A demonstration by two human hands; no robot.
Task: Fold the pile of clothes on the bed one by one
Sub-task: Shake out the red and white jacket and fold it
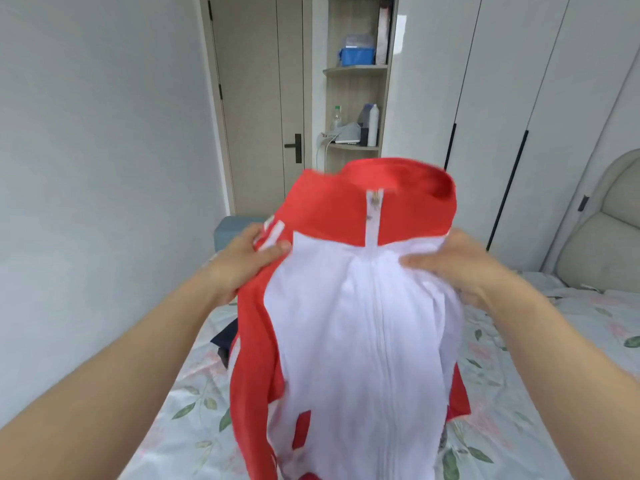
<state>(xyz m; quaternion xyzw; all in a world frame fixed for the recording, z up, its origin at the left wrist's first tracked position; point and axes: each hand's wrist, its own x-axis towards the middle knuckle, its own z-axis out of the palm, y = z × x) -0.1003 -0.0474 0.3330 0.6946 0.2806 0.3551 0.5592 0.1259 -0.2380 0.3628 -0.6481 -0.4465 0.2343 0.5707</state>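
A red and white zip-up jacket (pixel 360 327) hangs in the air in front of me, above the bed (pixel 540 375), with its red collar on top and its zipper facing me. My left hand (pixel 247 259) grips its left shoulder by the striped sleeve. My right hand (pixel 457 263) grips the right shoulder, thumb on the white front. A dark garment (pixel 227 336) lies on the bed behind the jacket, mostly hidden by it.
The bed has a pale floral sheet and a padded headboard (pixel 599 233) at the right. A white wall stands close on the left. Ahead are a door (pixel 256 98), open shelves (pixel 356 71) with bottles and a blue box, and white wardrobe doors (pixel 502 98).
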